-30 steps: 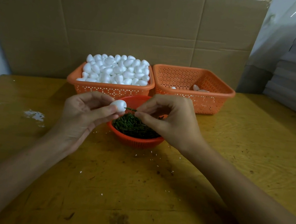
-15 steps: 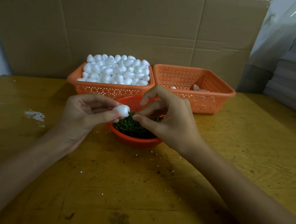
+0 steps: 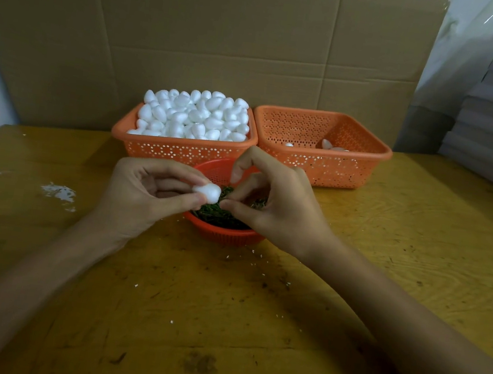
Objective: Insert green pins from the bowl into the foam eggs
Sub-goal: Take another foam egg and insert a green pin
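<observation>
Foam egg (image 3: 207, 190): pinched between thumb and fingertips of left hand (image 3: 144, 192), held over left side of red bowl (image 3: 223, 234). Right hand (image 3: 280, 207): thumb and middle fingertip pinching egg's right end, index finger lifted and curled; anything between the tips too small to make out. Green pins (image 3: 219, 216) heaped in bowl. Behind, on table (image 3: 251, 328): left basket (image 3: 181, 150) piled with white eggs, right basket (image 3: 334, 173) just beside it, holding a few. Cardboard (image 3: 226, 43) at back.

Dim, warm indoor light; soft shadows fell on the table (image 3: 420, 241). Piled eggs (image 3: 195, 114) looked slightly overexposed. Edges bowed from wide-angle distortion.
</observation>
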`<action>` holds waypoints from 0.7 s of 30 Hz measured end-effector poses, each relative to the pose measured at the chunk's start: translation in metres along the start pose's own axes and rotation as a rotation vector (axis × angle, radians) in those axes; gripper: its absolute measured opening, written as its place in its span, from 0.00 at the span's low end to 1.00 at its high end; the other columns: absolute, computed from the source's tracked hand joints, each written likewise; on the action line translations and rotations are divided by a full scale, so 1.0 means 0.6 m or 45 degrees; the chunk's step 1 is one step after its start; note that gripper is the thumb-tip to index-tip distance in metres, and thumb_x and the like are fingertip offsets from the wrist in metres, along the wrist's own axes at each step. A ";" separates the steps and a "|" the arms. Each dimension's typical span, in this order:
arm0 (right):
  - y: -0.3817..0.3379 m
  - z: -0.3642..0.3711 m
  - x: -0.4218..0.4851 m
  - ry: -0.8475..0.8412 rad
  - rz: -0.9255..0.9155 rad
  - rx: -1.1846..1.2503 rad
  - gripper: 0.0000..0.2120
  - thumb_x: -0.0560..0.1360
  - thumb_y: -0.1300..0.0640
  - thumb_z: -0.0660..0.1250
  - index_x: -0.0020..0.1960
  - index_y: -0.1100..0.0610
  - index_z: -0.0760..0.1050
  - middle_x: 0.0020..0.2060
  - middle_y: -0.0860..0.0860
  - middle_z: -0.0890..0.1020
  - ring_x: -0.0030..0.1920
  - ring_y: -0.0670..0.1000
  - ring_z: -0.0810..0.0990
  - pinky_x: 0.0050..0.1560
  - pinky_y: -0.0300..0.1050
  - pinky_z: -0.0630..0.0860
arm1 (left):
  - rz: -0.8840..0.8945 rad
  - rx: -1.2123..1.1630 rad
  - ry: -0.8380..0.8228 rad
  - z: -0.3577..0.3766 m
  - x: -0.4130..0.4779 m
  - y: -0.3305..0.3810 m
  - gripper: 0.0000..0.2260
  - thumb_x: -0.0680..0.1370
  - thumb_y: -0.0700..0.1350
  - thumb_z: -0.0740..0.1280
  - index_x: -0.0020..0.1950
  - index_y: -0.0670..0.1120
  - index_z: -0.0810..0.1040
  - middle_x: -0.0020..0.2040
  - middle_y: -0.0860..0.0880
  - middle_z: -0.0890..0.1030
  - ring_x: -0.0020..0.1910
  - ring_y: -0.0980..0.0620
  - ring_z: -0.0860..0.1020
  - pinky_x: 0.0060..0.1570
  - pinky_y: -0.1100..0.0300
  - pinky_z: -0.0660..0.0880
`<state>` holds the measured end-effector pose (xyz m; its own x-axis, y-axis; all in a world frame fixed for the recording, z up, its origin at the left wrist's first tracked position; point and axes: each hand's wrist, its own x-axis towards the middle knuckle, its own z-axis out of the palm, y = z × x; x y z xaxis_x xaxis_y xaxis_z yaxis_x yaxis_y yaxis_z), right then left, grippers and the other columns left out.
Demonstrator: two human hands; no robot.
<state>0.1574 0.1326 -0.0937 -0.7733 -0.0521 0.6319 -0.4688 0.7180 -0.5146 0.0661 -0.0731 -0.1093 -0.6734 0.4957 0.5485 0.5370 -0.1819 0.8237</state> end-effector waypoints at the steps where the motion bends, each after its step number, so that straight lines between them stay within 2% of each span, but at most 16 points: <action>1: 0.000 0.001 0.000 -0.008 0.013 0.005 0.18 0.70 0.60 0.81 0.52 0.54 0.74 0.37 0.44 0.87 0.39 0.41 0.85 0.42 0.40 0.78 | -0.009 -0.005 0.009 0.001 -0.001 0.001 0.12 0.67 0.37 0.78 0.50 0.41 0.85 0.49 0.46 0.89 0.47 0.47 0.88 0.47 0.58 0.85; 4: 0.000 0.011 -0.003 -0.039 0.028 -0.018 0.21 0.69 0.59 0.82 0.52 0.51 0.72 0.37 0.42 0.87 0.38 0.40 0.84 0.38 0.34 0.73 | -0.045 -0.044 0.040 0.005 -0.003 0.004 0.18 0.67 0.38 0.79 0.56 0.45 0.85 0.50 0.46 0.89 0.49 0.46 0.88 0.48 0.56 0.85; 6: 0.001 0.021 -0.005 -0.052 0.039 -0.001 0.22 0.69 0.59 0.81 0.52 0.50 0.71 0.37 0.41 0.87 0.37 0.41 0.84 0.36 0.36 0.73 | -0.028 -0.041 0.036 0.009 -0.004 0.006 0.21 0.66 0.39 0.81 0.57 0.47 0.84 0.50 0.46 0.89 0.51 0.47 0.88 0.49 0.57 0.85; 8: 0.003 0.028 -0.007 -0.045 0.048 0.032 0.22 0.70 0.60 0.81 0.53 0.52 0.70 0.37 0.41 0.87 0.39 0.41 0.85 0.39 0.41 0.76 | -0.005 -0.026 0.013 0.013 -0.006 0.009 0.19 0.66 0.40 0.83 0.55 0.49 0.85 0.51 0.46 0.89 0.51 0.47 0.88 0.50 0.58 0.85; 10: 0.004 0.031 -0.007 -0.026 0.052 0.039 0.22 0.69 0.60 0.81 0.53 0.51 0.69 0.37 0.40 0.87 0.39 0.40 0.85 0.40 0.41 0.77 | 0.023 0.003 -0.018 0.014 -0.007 0.010 0.15 0.68 0.40 0.82 0.52 0.49 0.86 0.51 0.46 0.89 0.52 0.46 0.88 0.51 0.56 0.85; 15: 0.004 0.032 -0.007 -0.030 0.082 0.062 0.24 0.69 0.60 0.80 0.53 0.50 0.67 0.36 0.41 0.86 0.37 0.44 0.85 0.40 0.51 0.79 | 0.017 0.053 0.001 0.018 -0.008 0.012 0.13 0.68 0.40 0.79 0.52 0.43 0.86 0.50 0.47 0.89 0.52 0.47 0.88 0.50 0.56 0.85; 18: 0.004 0.031 -0.006 -0.037 0.085 0.040 0.26 0.68 0.61 0.80 0.52 0.48 0.66 0.34 0.42 0.85 0.34 0.44 0.83 0.38 0.50 0.78 | 0.022 0.071 0.002 0.023 -0.009 0.015 0.13 0.68 0.39 0.79 0.52 0.45 0.86 0.49 0.49 0.89 0.50 0.49 0.88 0.47 0.59 0.85; 21: 0.004 0.028 -0.007 -0.055 0.086 0.025 0.26 0.67 0.62 0.80 0.52 0.50 0.65 0.32 0.43 0.84 0.32 0.44 0.81 0.35 0.47 0.76 | 0.032 0.077 0.009 0.028 -0.010 0.015 0.14 0.68 0.39 0.79 0.53 0.45 0.87 0.48 0.49 0.89 0.48 0.49 0.88 0.45 0.60 0.84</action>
<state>0.1522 0.1228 -0.1071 -0.8210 -0.0340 0.5699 -0.4228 0.7070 -0.5670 0.0836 -0.0636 -0.1074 -0.6627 0.4857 0.5701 0.5834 -0.1425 0.7996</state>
